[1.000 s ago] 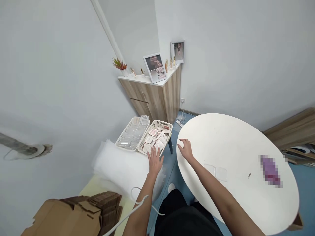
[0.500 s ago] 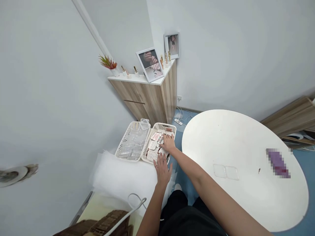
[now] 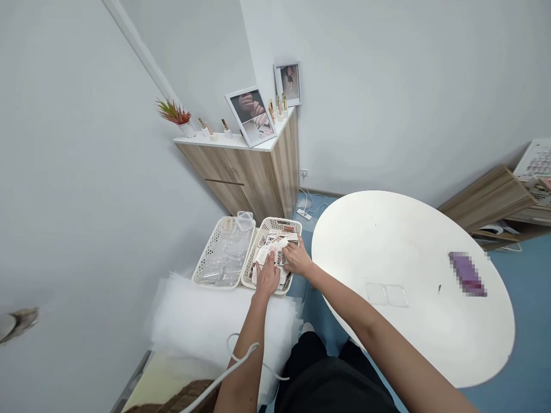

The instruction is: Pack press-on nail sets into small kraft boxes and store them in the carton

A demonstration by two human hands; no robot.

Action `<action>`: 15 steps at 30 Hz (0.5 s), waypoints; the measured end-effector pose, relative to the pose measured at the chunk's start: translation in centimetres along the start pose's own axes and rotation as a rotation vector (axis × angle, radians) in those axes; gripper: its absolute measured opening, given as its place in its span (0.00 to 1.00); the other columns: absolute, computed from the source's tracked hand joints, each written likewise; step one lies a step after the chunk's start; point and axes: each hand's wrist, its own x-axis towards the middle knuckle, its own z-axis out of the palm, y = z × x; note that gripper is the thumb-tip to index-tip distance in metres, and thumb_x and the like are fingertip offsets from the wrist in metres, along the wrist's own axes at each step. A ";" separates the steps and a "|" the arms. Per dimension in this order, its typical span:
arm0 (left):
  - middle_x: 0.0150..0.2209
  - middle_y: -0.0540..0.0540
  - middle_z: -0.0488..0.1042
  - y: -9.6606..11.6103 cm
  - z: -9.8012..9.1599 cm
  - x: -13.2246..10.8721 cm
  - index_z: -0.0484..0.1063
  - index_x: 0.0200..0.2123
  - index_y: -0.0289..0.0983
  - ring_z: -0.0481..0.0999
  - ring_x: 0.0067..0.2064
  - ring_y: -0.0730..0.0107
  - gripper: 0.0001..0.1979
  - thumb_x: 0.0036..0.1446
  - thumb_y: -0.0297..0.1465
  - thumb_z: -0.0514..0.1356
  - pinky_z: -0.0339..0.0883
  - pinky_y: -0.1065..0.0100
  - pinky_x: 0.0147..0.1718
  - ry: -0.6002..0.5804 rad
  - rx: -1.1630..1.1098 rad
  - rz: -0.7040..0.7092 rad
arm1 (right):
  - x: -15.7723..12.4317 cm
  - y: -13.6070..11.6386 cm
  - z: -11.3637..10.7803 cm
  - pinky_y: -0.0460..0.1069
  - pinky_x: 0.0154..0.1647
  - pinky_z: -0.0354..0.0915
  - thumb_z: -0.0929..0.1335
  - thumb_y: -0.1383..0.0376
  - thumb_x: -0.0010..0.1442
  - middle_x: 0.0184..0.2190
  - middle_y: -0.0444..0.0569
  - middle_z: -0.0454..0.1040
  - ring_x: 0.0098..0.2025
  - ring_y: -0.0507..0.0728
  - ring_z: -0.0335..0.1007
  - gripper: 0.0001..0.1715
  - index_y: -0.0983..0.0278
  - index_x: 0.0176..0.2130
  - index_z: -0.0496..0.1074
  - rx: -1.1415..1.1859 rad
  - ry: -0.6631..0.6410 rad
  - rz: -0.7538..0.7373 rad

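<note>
**Hand position.** Both forearms extend forward and converge over the cream plastic basket [image 3: 275,225]. The left hand [image 3: 267,277] is palm down, with the fingers pointing forward and close together. Its fingertips rest on the printed cards [image 3: 270,250] heaped in the basket. The right hand [image 3: 297,257] reaches in from the right, palm down, with the fingers angled toward the left hand and slightly curved. The two hands are just apart, with a pale card lying across the pile between them. Both hands are narrowly set on the cards, but whether either one grips a card cannot be determined.

**Surroundings.** The cream basket stands beside a white plastic basket [image 3: 210,246] filled with clear plastic pieces. A white sheet of soft wrap [image 3: 215,327] lies directly in front of both baskets. A white cable [image 3: 224,376] crosses the left forearm. To the right of the right forearm stands a white oval table [image 3: 413,350], with a clear two-section plastic tray [image 3: 386,295] and a pixelated purple object [image 3: 467,274] on top. The right forearm passes just in front of the table's edge.
</note>
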 end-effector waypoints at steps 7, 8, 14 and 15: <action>0.68 0.40 0.54 0.0 0.6 -0.4 0.49 0.68 0.39 0.51 0.69 0.56 0.33 0.59 0.27 0.46 0.31 0.38 0.64 -0.020 0.192 0.010 | -0.3 1.4 -2.1 0.70 0.67 0.26 0.66 0.66 0.57 0.42 0.55 0.75 0.51 0.65 0.63 0.13 0.62 0.44 0.70 0.016 -0.029 -0.035; 0.68 0.39 0.54 0.0 0.6 -0.4 0.50 0.67 0.39 0.51 0.69 0.55 0.32 0.59 0.27 0.46 0.31 0.37 0.64 -0.009 0.197 0.017 | -0.6 1.7 -2.5 0.70 0.67 0.26 0.67 0.65 0.57 0.43 0.55 0.75 0.51 0.65 0.63 0.14 0.62 0.45 0.70 0.023 -0.022 -0.021; 0.65 0.33 0.58 2.1 0.5 0.2 0.65 0.58 0.34 0.56 0.66 0.49 0.24 0.60 0.35 0.51 0.45 0.45 0.64 0.246 -0.028 0.077 | -4.7 3.6 -3.7 0.70 0.66 0.26 0.68 0.55 0.58 0.50 0.57 0.73 0.55 0.65 0.63 0.24 0.64 0.50 0.66 0.136 0.102 0.032; 0.62 0.33 0.62 3.0 0.7 0.3 0.66 0.56 0.35 0.60 0.64 0.49 0.23 0.61 0.37 0.52 0.52 0.48 0.62 0.264 -0.139 0.056 | -5.8 3.9 -3.6 0.70 0.66 0.26 0.68 0.55 0.58 0.50 0.57 0.73 0.55 0.64 0.63 0.25 0.63 0.51 0.66 0.161 0.117 0.044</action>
